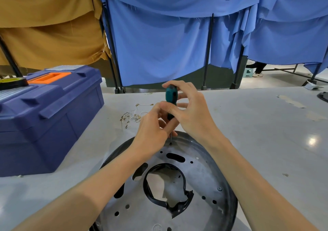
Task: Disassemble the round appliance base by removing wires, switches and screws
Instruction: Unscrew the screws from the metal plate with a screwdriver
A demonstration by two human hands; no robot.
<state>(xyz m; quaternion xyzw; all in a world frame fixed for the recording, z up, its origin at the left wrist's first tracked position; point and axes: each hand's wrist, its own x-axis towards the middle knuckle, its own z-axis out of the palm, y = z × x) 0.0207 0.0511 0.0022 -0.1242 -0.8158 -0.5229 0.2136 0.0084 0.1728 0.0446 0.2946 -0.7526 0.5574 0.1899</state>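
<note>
The round appliance base [198, 183], a grey metal disc with a dark rim and a broken black ring round its centre hole, lies on the table in front of me. A teal-handled screwdriver [171, 96] stands upright over the disc's far edge, its tip in a screw hole [170, 143]. My right hand [191, 112] grips the handle from the right. My left hand [152, 129] pinches the lower handle and shaft. One screw [219, 188] sits in the disc at the right. Loose white wires with metal terminals [134, 114] lie on the table beyond my hands.
A blue toolbox [48, 113] with an orange handle stands at the left, a yellow-and-black tape roll [10, 82] on its lid. Blue and tan cloth screens [159, 41] hang behind the table's far edge. A dark object [324, 96] pokes in at the far right edge.
</note>
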